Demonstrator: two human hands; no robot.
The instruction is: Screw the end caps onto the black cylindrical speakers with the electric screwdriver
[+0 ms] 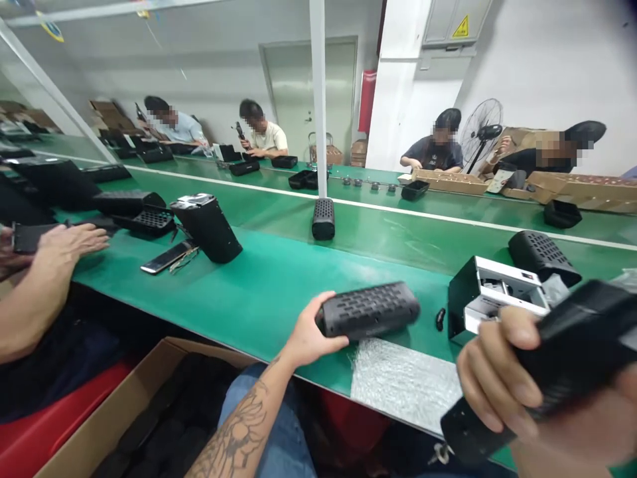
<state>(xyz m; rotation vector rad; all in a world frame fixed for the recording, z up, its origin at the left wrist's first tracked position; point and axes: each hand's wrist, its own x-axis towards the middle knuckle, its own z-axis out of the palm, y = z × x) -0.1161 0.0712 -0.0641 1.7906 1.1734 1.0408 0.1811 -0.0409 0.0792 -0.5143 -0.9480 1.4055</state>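
The left hand [308, 335] was closed around one end of a black case with holes [371, 309], its thumb on the near side. The case lay on its side at the near middle of the green worktop [259, 285], just past a shiny clear sheet [405, 375]. It was hard to tell if the case touched the worktop or was held a bit above it.

The right hand [507, 372] was wrapped tight around a big black thing [587, 338] at the near right. It was too close and blurry to tell what it was.

Between the two hands, but farther back, sat a black and white box [462, 299], with a small black piece [440, 319] to its left. Another case with holes [545, 255] sat behind that box. On the left were a phone [169, 257] and a tall black case [206, 229], near each other.
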